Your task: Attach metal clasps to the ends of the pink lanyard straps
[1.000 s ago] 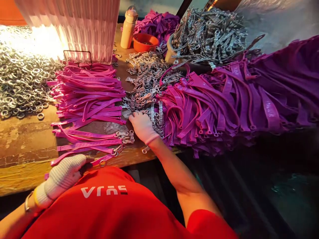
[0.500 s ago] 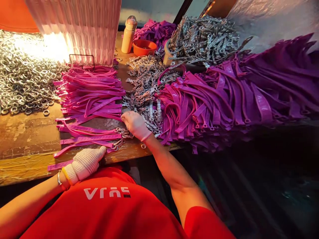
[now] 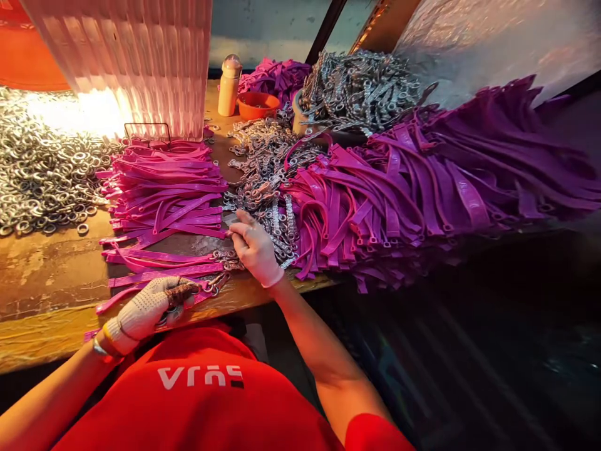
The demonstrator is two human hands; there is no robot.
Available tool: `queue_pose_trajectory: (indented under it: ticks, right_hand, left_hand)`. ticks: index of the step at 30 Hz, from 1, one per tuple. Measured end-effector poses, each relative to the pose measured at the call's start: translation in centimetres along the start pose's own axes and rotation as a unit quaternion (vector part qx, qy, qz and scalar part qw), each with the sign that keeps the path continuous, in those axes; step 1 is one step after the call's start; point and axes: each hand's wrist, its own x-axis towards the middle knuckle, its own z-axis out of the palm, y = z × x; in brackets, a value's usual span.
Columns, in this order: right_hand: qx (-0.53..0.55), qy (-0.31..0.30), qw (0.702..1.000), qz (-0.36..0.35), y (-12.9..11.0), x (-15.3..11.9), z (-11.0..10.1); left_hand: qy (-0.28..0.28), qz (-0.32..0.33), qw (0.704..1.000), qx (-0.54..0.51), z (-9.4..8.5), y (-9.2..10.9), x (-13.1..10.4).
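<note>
My left hand [image 3: 153, 307], in a dotted knit glove, is curled at the table's front edge beside the nearest pink straps [image 3: 164, 272]. Something grey and shiny shows under its fingers, too hidden to name. My right hand [image 3: 257, 247], in a thin pale covering, is above the gap between the strap stack [image 3: 164, 188] and a heap of short metal chains [image 3: 265, 163]. Its fingers are bent together, and whatever they pinch is too small to make out. Chain pieces with rings [image 3: 218, 282] lie at the right ends of the near straps.
Metal rings [image 3: 47, 169] cover the table's left side under a bright light behind a ribbed panel [image 3: 141, 75]. Purple straps [image 3: 399, 175] pile up on the right. Behind stand a bottle [image 3: 230, 88], an orange bowl [image 3: 258, 108] and a container heaped with chains [image 3: 361, 91].
My left hand has rolled so its curled fingers and the shiny thing show. My right hand's fingers have lifted and bent differently near the chains. The whole view has shifted slightly.
</note>
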Motion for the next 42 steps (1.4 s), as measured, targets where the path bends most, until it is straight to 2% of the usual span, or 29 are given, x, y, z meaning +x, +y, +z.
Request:
queue_pose_trajectory:
  ticks: [4, 8, 10, 14, 16, 18, 22, 24, 26, 28, 31, 34, 38, 40, 42]
  right_hand:
    - [0.136, -0.062, 0.988, 0.038, -4.1, -2.1, -0.9]
    - [0.196, -0.116, 0.973, 0.042, -7.2, -4.2, -0.8]
    - [0.243, -0.129, 0.958, 0.084, -7.8, -4.8, -0.6]
    - [0.355, -0.137, 0.905, 0.188, -7.9, -5.6, -0.2]
    - [0.368, -0.133, 0.896, 0.210, -7.9, -5.8, -0.3]
    - [0.340, -0.135, 0.910, 0.197, -7.8, -5.9, -0.5]
    - [0.258, -0.154, 0.949, 0.099, -7.4, -5.7, -1.0]
    - [0.237, -0.172, 0.956, 0.032, -7.4, -5.5, -1.0]
    - [0.224, -0.191, 0.955, -0.035, -7.5, -5.4, -0.8]
    - [0.216, -0.199, 0.953, -0.073, -7.8, -5.3, -0.5]
    - [0.154, -0.188, 0.968, -0.065, -8.2, -5.2, -0.2]
    - [0.032, -0.215, 0.974, -0.058, -8.4, -5.0, -0.4]
    - [-0.053, -0.264, 0.959, -0.087, -9.0, -4.7, -0.7]
    - [-0.069, -0.256, 0.960, -0.089, -9.5, -4.7, -0.7]
    - [-0.082, -0.240, 0.965, -0.070, -10.1, -4.7, -0.5]
  left_hand:
    - [0.036, -0.022, 0.996, -0.076, 1.0, 0.7, 0.9]
    - [0.049, -0.011, 0.997, -0.053, 1.3, 1.2, 1.3]
    - [0.041, -0.004, 0.998, -0.055, 1.3, 1.3, 1.4]
    - [0.017, -0.012, 0.995, -0.098, 1.3, 1.6, 1.8]
    - [0.008, -0.028, 0.992, -0.121, 1.2, 1.7, 1.9]
    - [-0.007, -0.039, 0.989, -0.142, 0.9, 1.8, 1.9]
    - [-0.068, -0.050, 0.981, -0.175, 0.5, 1.5, 1.8]
    - [-0.088, -0.058, 0.978, -0.179, 0.4, 1.3, 1.7]
    - [-0.086, -0.064, 0.979, -0.172, 0.5, 0.9, 1.7]
    - [-0.079, -0.059, 0.982, -0.160, 0.6, 0.6, 1.8]
    - [-0.074, -0.049, 0.986, -0.138, 0.5, 0.2, 1.8]
    - [-0.028, -0.027, 0.995, -0.093, 0.1, 0.3, 1.3]
    - [0.031, 0.084, 0.995, 0.034, -0.3, 0.8, 0.4]
    - [0.027, 0.088, 0.995, 0.024, -0.1, 0.7, 0.1]
    - [-0.004, 0.038, 0.997, -0.064, 0.5, 0.4, 0.3]
